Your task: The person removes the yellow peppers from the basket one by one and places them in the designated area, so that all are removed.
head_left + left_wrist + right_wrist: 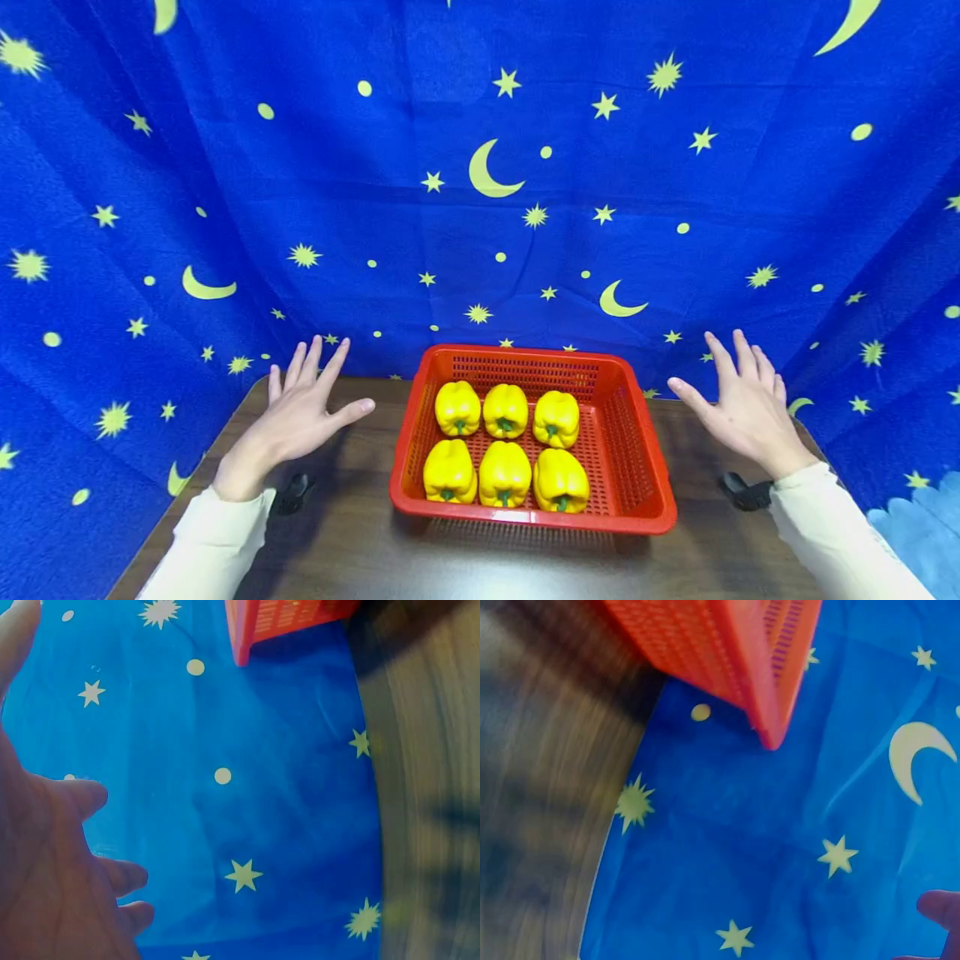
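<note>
A red plastic basket (637, 523) with slotted walls sits on the table, holding several yellow bell peppers (505, 473) in two rows, their green stems facing the near side. The basket's right end has no peppers in it. To the left of the basket, my left hand (296, 417) is held over the table with fingers spread and nothing in it. My right hand (746, 408) is spread the same way on the basket's right, also holding nothing. Both hands are apart from the basket. Each wrist view shows a corner of the red basket (244, 634) (761, 690).
The brown wooden table (352, 550) reaches back to a blue curtain (405, 225) printed with yellow stars and moons, which hangs behind and on both sides. A dark strap piece (746, 492) shows at each wrist. Something light blue and fluffy (922, 533) is at the lower right.
</note>
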Demonstrator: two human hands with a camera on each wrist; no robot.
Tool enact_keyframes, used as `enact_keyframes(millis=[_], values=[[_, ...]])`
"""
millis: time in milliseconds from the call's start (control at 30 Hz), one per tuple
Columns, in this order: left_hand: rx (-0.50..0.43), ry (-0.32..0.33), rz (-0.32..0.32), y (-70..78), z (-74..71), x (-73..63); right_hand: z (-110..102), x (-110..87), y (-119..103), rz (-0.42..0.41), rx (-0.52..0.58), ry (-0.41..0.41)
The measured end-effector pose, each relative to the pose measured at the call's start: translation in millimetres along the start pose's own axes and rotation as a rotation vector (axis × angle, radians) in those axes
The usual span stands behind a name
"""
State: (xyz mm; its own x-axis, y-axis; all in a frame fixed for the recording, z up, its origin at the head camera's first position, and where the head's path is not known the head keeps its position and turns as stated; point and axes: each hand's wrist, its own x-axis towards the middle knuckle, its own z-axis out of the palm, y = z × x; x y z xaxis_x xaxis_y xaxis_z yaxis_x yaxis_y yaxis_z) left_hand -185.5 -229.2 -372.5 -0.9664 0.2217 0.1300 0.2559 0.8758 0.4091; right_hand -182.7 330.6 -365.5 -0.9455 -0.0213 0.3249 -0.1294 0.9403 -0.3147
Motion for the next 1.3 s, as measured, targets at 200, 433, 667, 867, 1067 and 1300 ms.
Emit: enact_keyframes(millis=[200,433,667,867,1067,1300], values=[[-0.035,-0.008,0.017,0.3,8.7,-5.7,3,1.8,-17,-0.025,0.027,0.000],[-0.095,0.003,0.041,6.6,21.5,-11.2,11,6.2,-41,-0.054,0.079,-0.010],[-0.173,0.009,0.063,14.6,33.2,-18.7,24,9.3,-71,-0.071,0.111,-0.063],[-0.221,-0.002,0.070,20.2,48.8,-21.5,40,13.7,-95,-0.083,0.126,-0.126],[-0.242,-0.001,0.091,23.9,60.5,-23.4,54,19.2,-114,-0.100,0.151,-0.169],[-0.267,0.016,0.111,26.7,69.6,-25.6,67,28.2,-135,-0.152,0.223,-0.188]])
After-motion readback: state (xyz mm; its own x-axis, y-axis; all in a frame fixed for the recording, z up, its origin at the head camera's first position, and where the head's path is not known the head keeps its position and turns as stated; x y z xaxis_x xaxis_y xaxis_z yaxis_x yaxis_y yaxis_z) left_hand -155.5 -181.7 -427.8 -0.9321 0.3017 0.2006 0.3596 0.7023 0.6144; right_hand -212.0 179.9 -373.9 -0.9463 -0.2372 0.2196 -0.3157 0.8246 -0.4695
